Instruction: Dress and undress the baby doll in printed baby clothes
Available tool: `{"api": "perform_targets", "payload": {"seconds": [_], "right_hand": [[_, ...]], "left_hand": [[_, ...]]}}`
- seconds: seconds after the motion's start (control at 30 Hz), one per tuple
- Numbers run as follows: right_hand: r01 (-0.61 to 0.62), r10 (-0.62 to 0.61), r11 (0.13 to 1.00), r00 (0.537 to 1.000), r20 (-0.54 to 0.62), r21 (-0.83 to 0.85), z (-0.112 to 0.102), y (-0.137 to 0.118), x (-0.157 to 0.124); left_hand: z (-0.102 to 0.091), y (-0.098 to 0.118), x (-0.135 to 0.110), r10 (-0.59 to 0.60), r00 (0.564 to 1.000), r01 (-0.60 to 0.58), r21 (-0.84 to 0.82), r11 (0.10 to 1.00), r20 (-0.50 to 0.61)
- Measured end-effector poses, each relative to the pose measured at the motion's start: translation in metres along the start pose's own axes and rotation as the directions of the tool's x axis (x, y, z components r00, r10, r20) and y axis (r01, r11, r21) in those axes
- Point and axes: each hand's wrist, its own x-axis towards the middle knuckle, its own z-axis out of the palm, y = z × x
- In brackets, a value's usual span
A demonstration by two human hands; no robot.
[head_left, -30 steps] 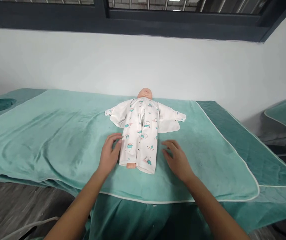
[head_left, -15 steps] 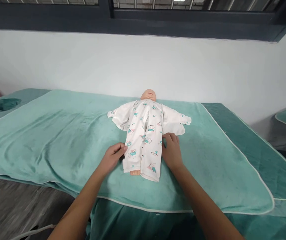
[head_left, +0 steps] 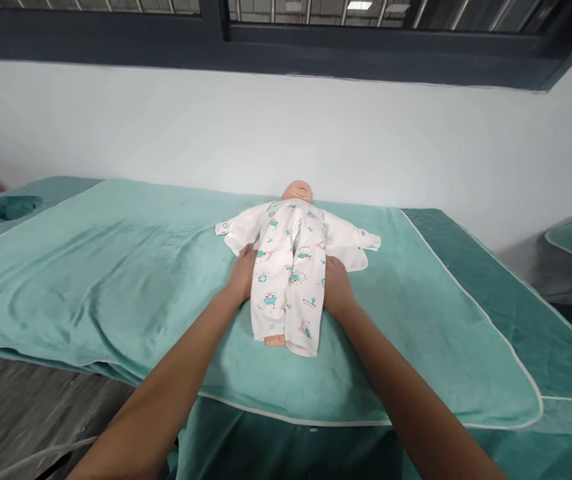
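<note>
A baby doll (head_left: 297, 191) lies on its back on a light green blanket (head_left: 146, 267), its head toward the wall. White printed trousers (head_left: 289, 287) lie over its front from the neck down. Beneath them a white top (head_left: 349, 240) spreads out on both sides, sleeves stretched outward. One foot (head_left: 275, 340) shows under the left trouser leg. My left hand (head_left: 243, 272) is at the left edge of the trousers, and my right hand (head_left: 337, 283) is at the right edge. The fingers of both hands are largely hidden under or behind the cloth.
The blanket covers a padded bed with a darker green cover (head_left: 516, 307). A white wall (head_left: 286, 133) rises behind it, below a dark window frame (head_left: 366, 53) with metal bars. Grey floor (head_left: 31, 393) shows at the lower left.
Both hands have moved up along the trousers, and their fingers have gone in under or behind the cloth edges. The trouser legs have shifted slightly; the doll's head and sleeves stay in place.
</note>
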Motion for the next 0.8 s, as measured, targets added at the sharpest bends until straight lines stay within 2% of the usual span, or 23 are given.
{"api": "perform_targets", "payload": {"seconds": [0.17, 0.3, 0.5, 0.67, 0.73, 0.8], "right_hand": [[0.039, -0.040, 0.997, 0.999, 0.010, 0.063, 0.001, 0.002, 0.011], [0.019, -0.018, 0.994, 1.000, -0.016, 0.105, 0.003, 0.009, 0.008], [0.009, 0.018, 0.963, 0.995, -0.096, 0.271, 0.001, 0.016, 0.000], [0.040, -0.037, 0.968, 0.999, -0.018, 0.248, -0.008, 0.015, -0.010], [0.062, -0.065, 0.962, 0.998, 0.003, 0.266, -0.012, 0.016, -0.019], [0.072, -0.072, 0.942, 0.997, -0.012, 0.328, -0.015, 0.020, -0.028]], "left_hand": [[0.002, 0.007, 0.001, -0.052, 0.999, 0.052, -0.059, 0.997, -0.014], [0.003, 0.006, 0.001, -0.048, 0.999, 0.049, -0.053, 0.997, 0.010], [0.004, 0.000, 0.002, -0.012, 1.000, 0.013, 0.079, 0.997, -0.012], [0.001, -0.001, -0.016, 0.094, 0.993, -0.108, 0.233, 0.966, 0.071], [-0.002, -0.001, -0.026, 0.118, 0.988, -0.134, 0.185, 0.974, 0.096], [-0.005, -0.004, -0.033, 0.090, 0.993, -0.095, 0.061, 0.994, 0.072]]}}
